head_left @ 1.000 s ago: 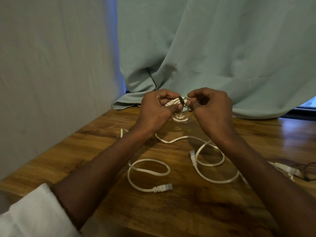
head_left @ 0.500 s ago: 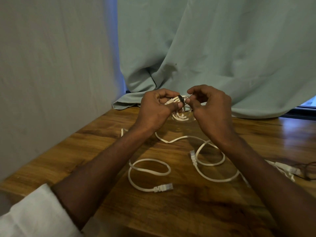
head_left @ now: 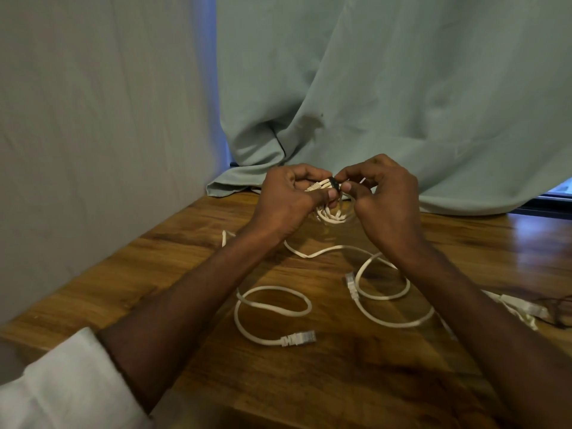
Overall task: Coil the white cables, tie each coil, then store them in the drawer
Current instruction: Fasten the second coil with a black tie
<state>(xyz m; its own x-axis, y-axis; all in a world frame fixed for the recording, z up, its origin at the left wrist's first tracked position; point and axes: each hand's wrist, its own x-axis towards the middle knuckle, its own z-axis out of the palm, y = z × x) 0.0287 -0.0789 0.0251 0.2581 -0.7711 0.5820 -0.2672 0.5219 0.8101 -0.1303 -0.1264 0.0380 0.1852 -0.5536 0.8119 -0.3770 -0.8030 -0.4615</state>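
A: Start big. What's the main risk here?

B: The brown wooden tabletop [head_left: 340, 382] below the fingers carries loose white flat cables with clear plugs [head_left: 272, 308], uncoiled, just under and behind the wrists. I'd judge a forearm could drag one of those loops off or tangle it with the coil in hand. The pale green draped cloth [head_left: 387, 103] hangs just beyond the fingers; a trailing cable end might catch in its folds.

A: And the coil itself?

B: The small coiled white cable [head_left: 329, 213] hangs between the two hands, above the tabletop. The left hand [head_left: 288, 201] is curled round its top, thumb pressing the bundled strands. The right hand [head_left: 382, 196] pinches at a small black tie [head_left: 334, 183] wrapped round the bundle, forefinger and thumb closed on it. If the left grip slackens before the tie is fastened, the turns would likely spring apart. The tie is tiny, so it could slip out of the pinch or be left too loose.

A: Anything off to the right?

B: A second white bundle [head_left: 520, 308] and some thin dark wires [head_left: 557, 308] lie well right of the fingers, by the right forearm. No drawer is in view.

A: Any brands or writing?

B: None that I can read on cables, plugs, tie or cloth.
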